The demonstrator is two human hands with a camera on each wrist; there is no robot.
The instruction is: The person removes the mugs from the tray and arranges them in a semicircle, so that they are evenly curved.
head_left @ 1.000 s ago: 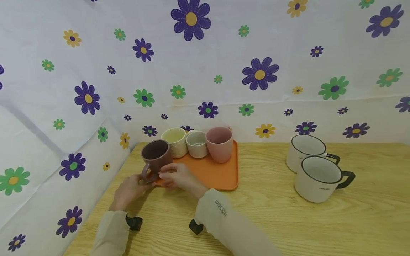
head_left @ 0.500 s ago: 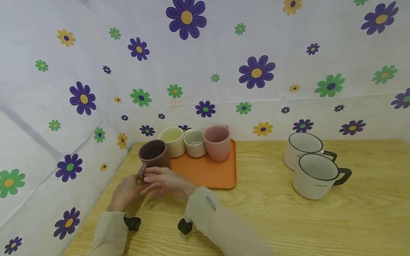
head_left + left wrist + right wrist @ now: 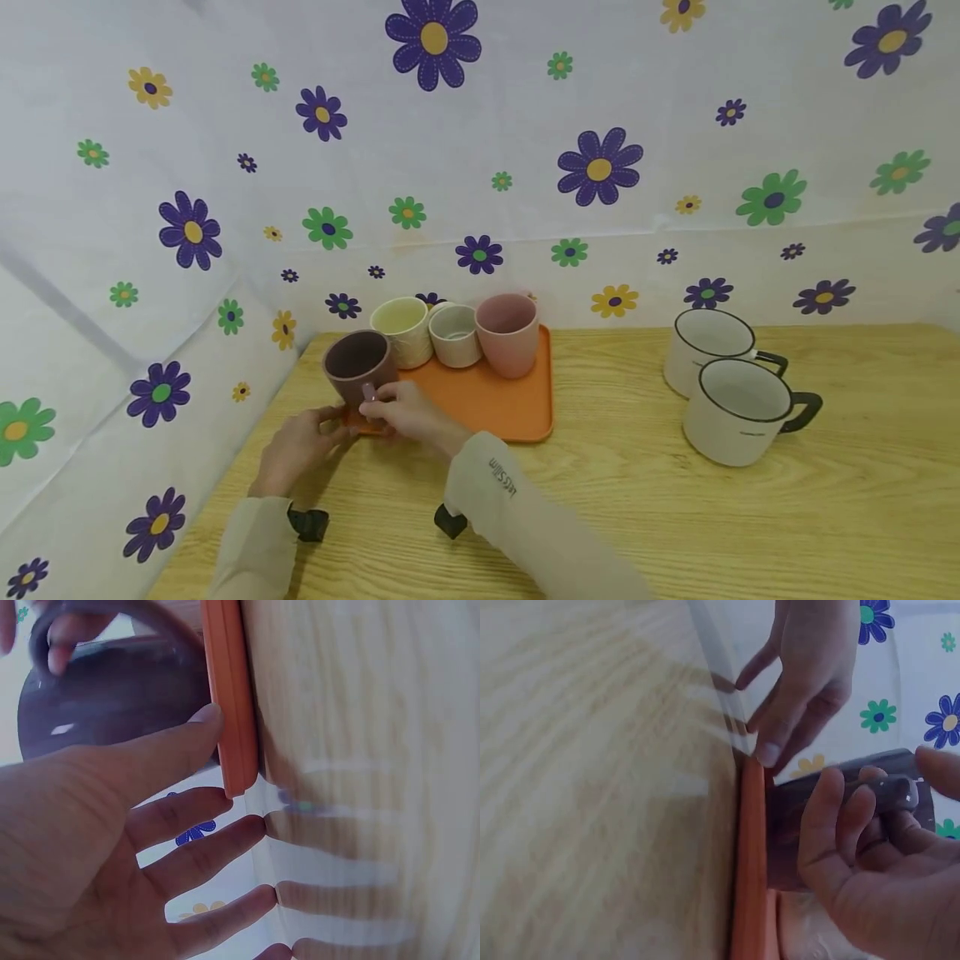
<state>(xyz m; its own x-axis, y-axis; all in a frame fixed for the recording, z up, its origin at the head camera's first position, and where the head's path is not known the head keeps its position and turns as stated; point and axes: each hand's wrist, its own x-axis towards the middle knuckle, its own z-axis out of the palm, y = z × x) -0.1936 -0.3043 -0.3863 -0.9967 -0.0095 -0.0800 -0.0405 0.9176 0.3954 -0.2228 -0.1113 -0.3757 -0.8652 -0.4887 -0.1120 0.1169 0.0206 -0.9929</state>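
A dark mauve mug (image 3: 352, 385) stands on the left end of the orange tray (image 3: 491, 404). My right hand (image 3: 420, 414) holds the mug's handle (image 3: 891, 793), with fingers curled about it in the right wrist view. The handle points toward the front. At the tray's near left corner is my left hand (image 3: 294, 450). In the left wrist view its thumb (image 3: 196, 724) presses on the tray's rim while the index finger touches the corner. The other fingers are spread, their tips at the wooden table.
Behind the mug on the tray stand a cream cup (image 3: 412, 343), a small pale grey cup (image 3: 459, 351) and a pink cup (image 3: 512, 352). Two white mugs with black rims, the nearer one (image 3: 731, 429) overlapping the farther one (image 3: 678, 371), stand on the table's right side. Flowered cloth hangs behind.
The mug's handle has swung from the left round to the front. My right hand reached left to the handle, then came back right with it. The left hand stays at the tray corner.
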